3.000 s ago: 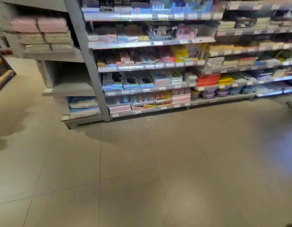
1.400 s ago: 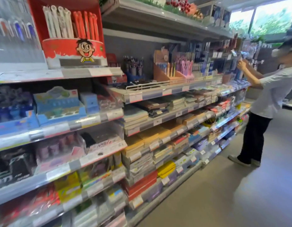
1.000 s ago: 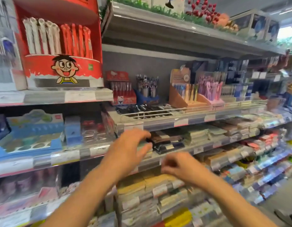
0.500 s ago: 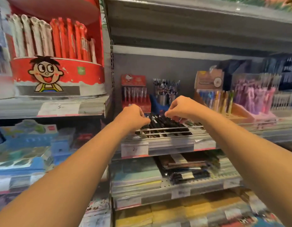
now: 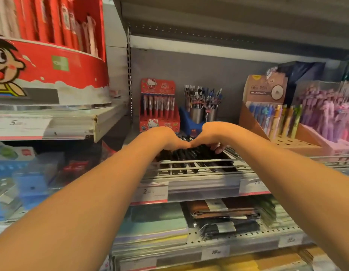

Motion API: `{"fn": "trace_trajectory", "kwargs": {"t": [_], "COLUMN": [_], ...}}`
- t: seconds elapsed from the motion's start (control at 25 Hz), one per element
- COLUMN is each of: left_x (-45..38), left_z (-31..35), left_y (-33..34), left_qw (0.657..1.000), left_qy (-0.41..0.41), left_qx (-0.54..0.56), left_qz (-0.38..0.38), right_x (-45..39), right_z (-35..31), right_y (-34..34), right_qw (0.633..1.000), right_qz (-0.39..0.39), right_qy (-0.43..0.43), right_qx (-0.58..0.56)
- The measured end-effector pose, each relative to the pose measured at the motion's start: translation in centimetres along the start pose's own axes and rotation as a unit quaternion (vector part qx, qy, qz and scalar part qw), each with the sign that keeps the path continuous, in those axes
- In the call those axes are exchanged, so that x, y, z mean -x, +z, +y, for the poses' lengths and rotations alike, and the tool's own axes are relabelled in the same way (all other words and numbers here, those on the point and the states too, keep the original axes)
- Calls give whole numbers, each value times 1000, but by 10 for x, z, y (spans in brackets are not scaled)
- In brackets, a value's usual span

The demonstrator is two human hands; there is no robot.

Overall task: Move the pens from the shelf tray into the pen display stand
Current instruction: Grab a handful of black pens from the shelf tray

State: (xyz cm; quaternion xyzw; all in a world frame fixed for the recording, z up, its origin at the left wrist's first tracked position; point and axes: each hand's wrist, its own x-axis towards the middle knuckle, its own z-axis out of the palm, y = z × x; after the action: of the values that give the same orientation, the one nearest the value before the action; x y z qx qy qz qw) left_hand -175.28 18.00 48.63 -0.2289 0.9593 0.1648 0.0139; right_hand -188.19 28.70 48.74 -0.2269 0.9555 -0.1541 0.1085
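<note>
left hand [image 5: 162, 138]: reaches over the wire rail, palm down on the heap of pens; fingers curl down into the pens, tips hidden behind the knuckles, so I cannot tell whether they have hold of any.
right hand [image 5: 210, 134]: just beside the left hand, the two touching at the thumb side; fingers curl down into the same heap, and some fingertips [image 5: 216, 148] show below the palm, lying against the dark barrels. Cannot tell if they close round a pen either.
pens [image 5: 191, 155]: dark, mostly black, lying flat and side by side in the tray, ends toward the front rail; both hands sit on the back half of the heap.
tray [image 5: 199, 170]: white wire rail along the front lip of the middle shelf, pens lying behind it; price tags on the shelf edge just below.
red stand [image 5: 159, 105]: cartoon-cat card box, upright at the back of the shelf, behind the left hand; a row of pens stands in it.
blue stand [image 5: 193, 122]: right of the red stand, behind the hands; two metal cups [image 5: 197, 115] in it, packed with upright pens.
brown stand [image 5: 271, 114]: card box marked GEL PEN, right of the hands; coloured pens lean at its back, and the perforated base in front shows bare holes.
pink stand [image 5: 326, 122]: far right, touching the brown stand, full of purple pens.
lower shelf [image 5: 199, 241]: flat notebooks and wrapped dark packs, under the arms.
</note>
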Motion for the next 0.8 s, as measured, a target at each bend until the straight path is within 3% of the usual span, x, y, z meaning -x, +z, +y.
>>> {"fn": "trace_trajectory", "kwargs": {"t": [0.24,0.44,0.8], "left_x": [-2,-10,-21], "left_z": [15,26,30], "left_y": [5,7,16], "left_qw": [997,995,994], "left_qy": [-68,-78,-75], "left_qx": [9,64,64], "left_qz": [-20,3,43], "right_x": [-11,-7,0], "right_z": [-4,-2,-9], "right_y": [-12,-22,-11], "right_qw": [994,989,989], "right_qz": [-96,-143,-125], "right_qy": [43,37,9], "right_qx": [-4,-7,72]}}
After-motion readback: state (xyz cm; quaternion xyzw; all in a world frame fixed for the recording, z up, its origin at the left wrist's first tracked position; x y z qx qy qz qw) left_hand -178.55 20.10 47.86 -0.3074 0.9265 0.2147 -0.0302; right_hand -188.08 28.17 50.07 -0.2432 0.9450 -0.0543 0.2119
